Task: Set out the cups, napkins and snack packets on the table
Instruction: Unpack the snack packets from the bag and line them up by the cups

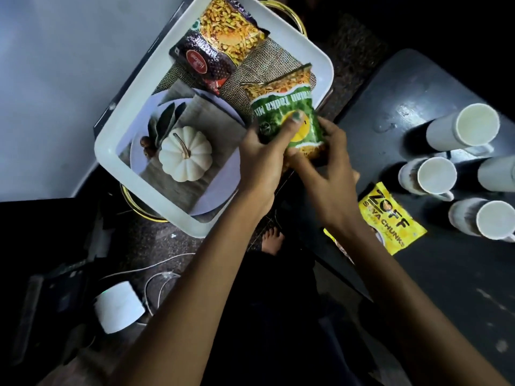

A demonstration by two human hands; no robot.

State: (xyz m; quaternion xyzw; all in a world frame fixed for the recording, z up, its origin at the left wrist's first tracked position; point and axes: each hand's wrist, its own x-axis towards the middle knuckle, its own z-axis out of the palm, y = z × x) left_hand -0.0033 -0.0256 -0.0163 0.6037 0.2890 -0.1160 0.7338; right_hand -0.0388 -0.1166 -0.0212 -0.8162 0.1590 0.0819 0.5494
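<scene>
— Over the near corner of the white tray, what have we got in our hands?

— A green snack packet. Our left hand wraps its lower left side with the thumb pressed across the front, and our right hand pinches its bottom edge from the right. Both sets of fingers are closed on it, and it is held clear of the tray floor, tilted toward the dark table.

— Can we read it?

— Partly, and upside down to us: white letters that look like "tadka" and "Mi…" above a yellow disc. The rest is covered by our thumb or blurred.

— What else is in the tray?

— A dark maroon packet lying flat at the far end, with a red round badge whose script is too small to read and a picture of yellow mixture. The tray floor itself is printed with a white pumpkin on a plate over burlap.

— And on the table?

— A yellow packet by the table's left edge, reading "ZOFF" and "SOYA CHUNKS", partly under our right forearm. Just beyond it stand four white cups, close together; the rightmost is cut by the frame. We cannot pick out any napkins.
</scene>
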